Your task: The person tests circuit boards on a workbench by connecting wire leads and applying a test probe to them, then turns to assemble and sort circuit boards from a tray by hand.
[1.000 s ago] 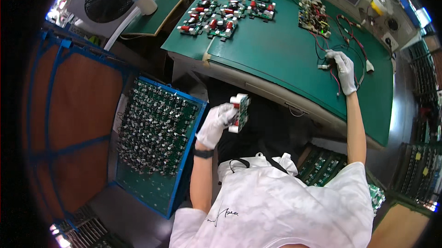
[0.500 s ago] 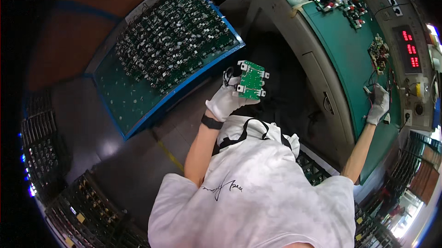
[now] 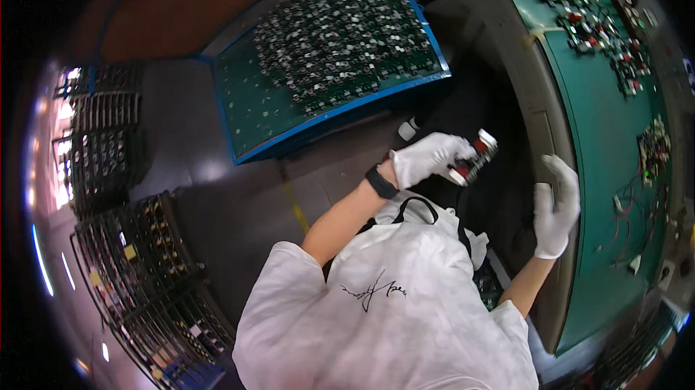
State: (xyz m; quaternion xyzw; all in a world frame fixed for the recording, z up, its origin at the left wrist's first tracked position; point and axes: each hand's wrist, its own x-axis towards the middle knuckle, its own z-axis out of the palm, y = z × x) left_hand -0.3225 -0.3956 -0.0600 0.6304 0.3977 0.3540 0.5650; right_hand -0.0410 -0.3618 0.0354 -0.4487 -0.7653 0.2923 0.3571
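My left hand (image 3: pixel 433 158), in a white glove, grips a circuit board (image 3: pixel 475 160) by its near-left side. The board is seen almost edge-on, with white and red parts on it, and is slightly blurred. It hangs in the gap between the two work surfaces. My right hand (image 3: pixel 557 209), gloved in white too, holds nothing. Its thumb and fingers are apart, over the left edge of the green-topped bench (image 3: pixel 615 260). On that bench lie red and black leads (image 3: pixel 624 223) and another board (image 3: pixel 655 151) with a small green light.
A blue-edged table (image 3: pixel 250 111) at the far left carries many circuit boards (image 3: pixel 340 35). More boards with red and white parts (image 3: pixel 590 28) lie at the bench's far end. Racks (image 3: pixel 145 260) packed with boards stand at the left. A metal drawer front (image 3: pixel 539 129) borders the bench.
My right hand has come away from the leads on the bench, leftward to its edge. My left hand has turned the board from its flat green face to edge-on. The view has shifted.
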